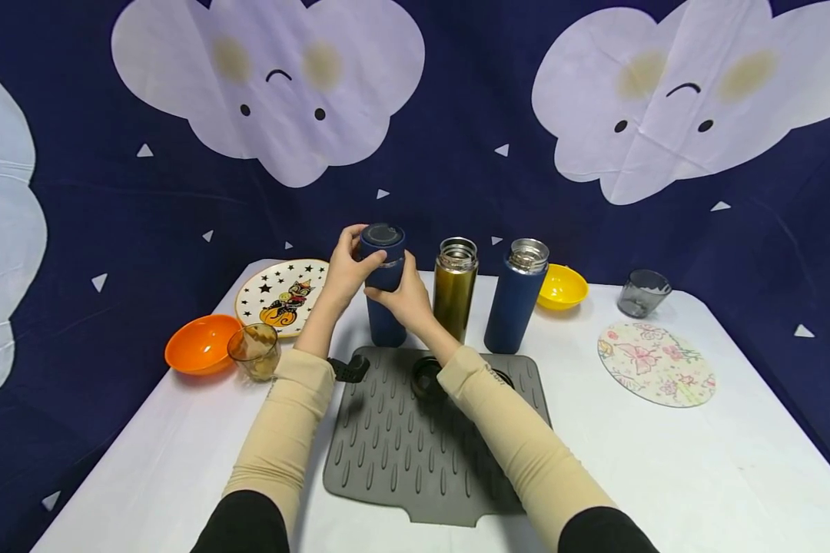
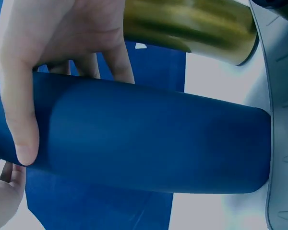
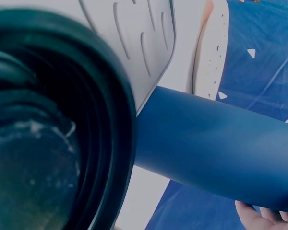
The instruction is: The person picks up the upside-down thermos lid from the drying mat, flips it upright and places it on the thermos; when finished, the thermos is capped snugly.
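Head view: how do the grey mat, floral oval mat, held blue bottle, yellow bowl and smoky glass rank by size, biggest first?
1. Grey mat
2. Floral oval mat
3. Held blue bottle
4. Yellow bowl and smoky glass: too alike to rank

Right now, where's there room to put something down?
Bare table lies between the flowery oval and the right sleeve, and in front of the orange bowl, beside the left sleeve. It's crowded behind the mat: the left hand and right hand hold the capped bottle, beside the gold bottle and open blue bottle.
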A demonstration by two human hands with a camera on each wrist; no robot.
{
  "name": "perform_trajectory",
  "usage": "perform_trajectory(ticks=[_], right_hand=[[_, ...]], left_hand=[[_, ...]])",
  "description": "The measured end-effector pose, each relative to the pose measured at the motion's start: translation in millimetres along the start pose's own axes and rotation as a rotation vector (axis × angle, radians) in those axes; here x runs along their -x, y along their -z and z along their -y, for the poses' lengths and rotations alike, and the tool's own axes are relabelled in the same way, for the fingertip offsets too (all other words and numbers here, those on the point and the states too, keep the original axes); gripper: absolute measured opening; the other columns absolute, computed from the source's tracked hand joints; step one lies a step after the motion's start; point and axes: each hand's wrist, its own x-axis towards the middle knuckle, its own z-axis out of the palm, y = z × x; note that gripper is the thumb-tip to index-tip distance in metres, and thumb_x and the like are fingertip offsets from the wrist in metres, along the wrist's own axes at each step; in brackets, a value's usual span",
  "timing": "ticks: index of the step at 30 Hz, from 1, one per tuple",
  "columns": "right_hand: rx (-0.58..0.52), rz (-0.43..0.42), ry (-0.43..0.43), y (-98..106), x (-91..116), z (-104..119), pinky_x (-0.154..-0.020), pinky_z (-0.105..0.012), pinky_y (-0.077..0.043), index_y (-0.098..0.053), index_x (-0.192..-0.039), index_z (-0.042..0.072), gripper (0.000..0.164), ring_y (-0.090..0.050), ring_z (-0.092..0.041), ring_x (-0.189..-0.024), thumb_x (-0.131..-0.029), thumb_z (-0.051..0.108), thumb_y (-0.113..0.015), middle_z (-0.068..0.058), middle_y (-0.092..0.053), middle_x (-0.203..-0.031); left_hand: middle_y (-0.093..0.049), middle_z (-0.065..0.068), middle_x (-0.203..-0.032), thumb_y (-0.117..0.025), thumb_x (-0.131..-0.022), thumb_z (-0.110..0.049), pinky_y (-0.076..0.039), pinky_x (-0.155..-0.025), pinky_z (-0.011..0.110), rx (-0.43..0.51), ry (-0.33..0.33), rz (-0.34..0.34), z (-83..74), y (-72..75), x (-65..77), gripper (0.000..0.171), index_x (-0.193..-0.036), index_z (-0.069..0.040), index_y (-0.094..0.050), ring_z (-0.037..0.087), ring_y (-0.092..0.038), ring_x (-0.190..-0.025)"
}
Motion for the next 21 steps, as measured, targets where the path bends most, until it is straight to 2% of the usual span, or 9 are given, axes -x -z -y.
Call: perform_trajectory(ticks=[3, 6, 10, 12, 16, 18, 21], right_hand=[[0.002, -0.003, 0.005, -0.3, -0.3, -0.6, -0.092, -0.039, -0.045, -0.02, -0.144, 0.009, 0.088, -0.053, -0.027, -0.112, -0.077, 0.023, -0.075, -0.013, -0.046, -0.131], [0.026, -0.001, -0.006, -0.3, -0.9, -1.6, -0.096, -0.041, -0.042, -0.017, -0.145, 0.007, 0.09, -0.049, -0.029, -0.118, -0.078, 0.026, -0.075, -0.015, -0.043, -0.136], [0.044, 0.006, -0.014, -0.4, -0.8, -2.6, -0.1, -0.043, -0.038, -0.014, -0.145, 0.005, 0.093, -0.043, -0.03, -0.125, -0.078, 0.029, -0.074, -0.017, -0.037, -0.142], [0.037, 0.007, -0.004, -0.5, -0.7, -2.8, -0.099, -0.042, -0.039, -0.015, -0.145, 0.006, 0.092, -0.044, -0.03, -0.123, -0.078, 0.028, -0.074, -0.016, -0.038, -0.141], [0.024, 0.0, 0.019, -1.3, -0.8, -3.6, -0.093, -0.039, -0.044, -0.018, -0.144, 0.009, 0.088, -0.051, -0.027, -0.115, -0.077, 0.024, -0.075, -0.014, -0.045, -0.133], [0.022, -0.004, 0.022, -1.6, -1.1, -3.9, -0.092, -0.039, -0.045, -0.019, -0.143, 0.009, 0.088, -0.052, -0.027, -0.113, -0.077, 0.023, -0.075, -0.014, -0.046, -0.131], [0.03, -0.006, 0.016, -1.4, -1.4, -4.0, -0.094, -0.04, -0.043, -0.019, -0.144, 0.007, 0.089, -0.051, -0.028, -0.115, -0.077, 0.024, -0.075, -0.015, -0.045, -0.133]], left_hand=[[-0.04, 0.017, -0.126, -0.062, -0.08, -0.017, -0.038, -0.09, 0.033, 0.005, -0.017, -0.005, 1.0, -0.7, 0.0, 0.062, -0.136, -0.004, -0.039, 0.024, -0.045, -0.102], [-0.03, 0.014, -0.127, -0.066, -0.081, -0.019, -0.039, -0.09, 0.033, -0.019, -0.035, -0.026, 0.3, -3.0, -0.6, 0.072, -0.143, -0.012, -0.031, 0.022, -0.041, -0.1], [-0.032, 0.013, -0.124, -0.073, -0.079, -0.02, -0.044, -0.087, 0.034, -0.049, -0.073, -0.052, -1.2, -5.9, -1.0, 0.085, -0.146, -0.024, -0.021, 0.021, -0.045, -0.097], [-0.038, 0.015, -0.124, -0.07, -0.08, -0.017, -0.044, -0.087, 0.033, -0.023, -0.093, -0.051, -0.2, -6.1, -1.4, 0.082, -0.146, -0.023, -0.022, 0.022, -0.048, -0.097], [-0.049, 0.021, -0.125, -0.056, -0.082, -0.017, -0.041, -0.089, 0.03, 0.085, -0.094, -0.017, 2.5, -4.5, -0.6, 0.071, -0.145, -0.016, -0.022, 0.021, -0.051, -0.101], [-0.046, 0.022, -0.13, -0.052, -0.08, -0.019, -0.038, -0.09, 0.029, 0.131, -0.091, 0.001, 3.4, -4.3, -1.0, 0.072, -0.145, -0.014, -0.021, 0.021, -0.049, -0.105], [-0.035, 0.019, -0.134, -0.057, -0.082, -0.021, -0.039, -0.092, 0.032, 0.094, -0.086, -0.01, 1.2, -5.5, -0.9, 0.074, -0.146, -0.017, -0.02, 0.022, -0.046, -0.105]])
